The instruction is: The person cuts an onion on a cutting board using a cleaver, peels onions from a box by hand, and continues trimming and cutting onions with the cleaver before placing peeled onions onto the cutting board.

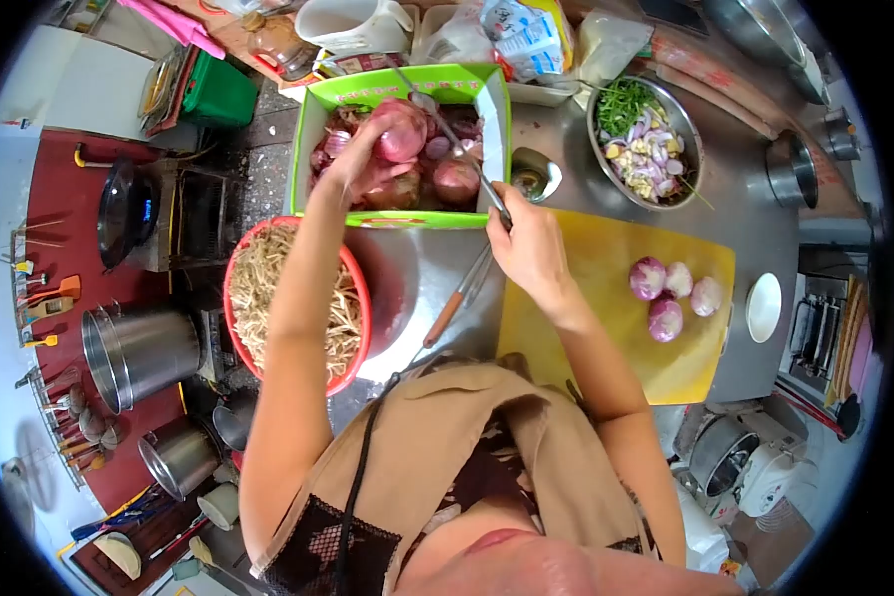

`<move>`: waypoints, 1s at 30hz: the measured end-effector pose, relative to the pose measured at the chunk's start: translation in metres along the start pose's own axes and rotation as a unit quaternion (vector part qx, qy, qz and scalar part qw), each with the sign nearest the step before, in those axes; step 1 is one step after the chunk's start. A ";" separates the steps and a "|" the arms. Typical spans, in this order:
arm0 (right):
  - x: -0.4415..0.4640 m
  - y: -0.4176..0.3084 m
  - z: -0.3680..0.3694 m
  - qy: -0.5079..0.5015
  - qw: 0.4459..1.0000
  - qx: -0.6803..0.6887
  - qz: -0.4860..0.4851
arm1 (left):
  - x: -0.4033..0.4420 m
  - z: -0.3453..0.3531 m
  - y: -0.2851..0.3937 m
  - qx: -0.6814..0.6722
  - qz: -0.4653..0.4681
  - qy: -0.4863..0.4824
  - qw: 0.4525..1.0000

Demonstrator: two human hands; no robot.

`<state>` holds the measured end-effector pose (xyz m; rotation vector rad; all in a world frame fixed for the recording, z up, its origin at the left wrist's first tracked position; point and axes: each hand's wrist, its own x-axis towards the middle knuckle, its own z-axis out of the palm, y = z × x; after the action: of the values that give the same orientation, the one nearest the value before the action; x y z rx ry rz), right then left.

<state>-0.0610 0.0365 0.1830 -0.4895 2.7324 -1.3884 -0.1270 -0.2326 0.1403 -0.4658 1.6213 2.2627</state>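
Note:
My left hand (356, 164) is closed around a large red onion (401, 131), just above a green cardboard box (407, 221). Several more red onions (456, 181) and loose skins fill the box. In my right hand (528, 243) is a long, thin metal knife (464, 154), seen nearly edge-on, its blade reaching across the box. Below that hand, a tool with a wooden handle (445, 318) lies on the steel table. Several peeled purple onions (665, 320) sit on the yellow cutting board (586, 368) to the right.
A red basin (364, 298) of dried stringy food stands left, beside my left forearm. At the back right is a metal bowl (698, 164) of chopped onion and greens. A small tin (532, 176) stands beside the box, and a white dish (764, 307) lies right of the board.

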 end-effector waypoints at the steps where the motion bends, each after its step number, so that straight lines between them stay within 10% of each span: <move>1: -0.002 -0.004 0.005 0.011 0.999 -0.003 -0.035 | -0.009 -0.004 -0.007 -0.162 -0.001 -0.022 0.987; 9: -0.012 -0.032 0.033 -0.009 0.970 -0.184 -0.158 | -0.034 -0.007 -0.044 -0.398 0.112 -0.050 0.909; 30: 0.033 -0.046 0.072 -0.051 0.976 -0.196 -0.079 | -0.025 0.009 -0.046 -0.225 0.154 0.016 0.962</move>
<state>-0.0673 -0.0548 0.1802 -0.7863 2.9382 -0.8116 -0.0850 -0.2118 0.1150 -0.3751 1.2531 2.8893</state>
